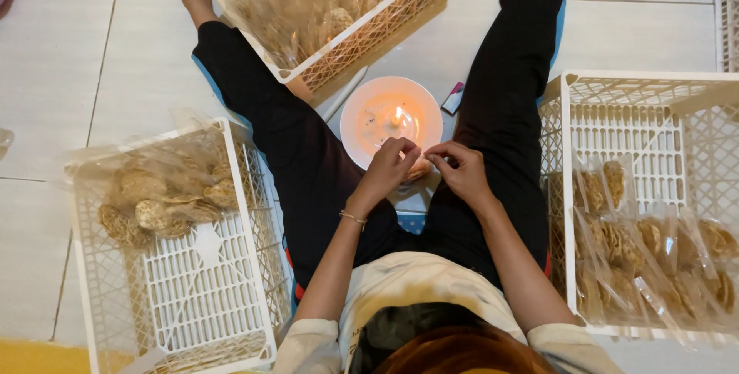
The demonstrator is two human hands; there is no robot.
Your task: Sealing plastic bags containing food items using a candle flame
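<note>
I sit on a tiled floor with my legs spread. Between them stands a white plate [362, 131] with a small lit candle [396, 118] on it. My left hand [389, 168] and my right hand [459, 170] meet just below the plate. Together they pinch a small clear bag of round crackers [419, 168] near the flame. Most of that bag is hidden by my fingers.
A white plastic crate [200, 266] at my left holds a clear bag of crackers. Another crate [643, 135] at my right holds several small filled bags. A third crate [369, 35] with a large cracker bag stands ahead, over my left leg. A small lighter [453, 98] lies by the plate.
</note>
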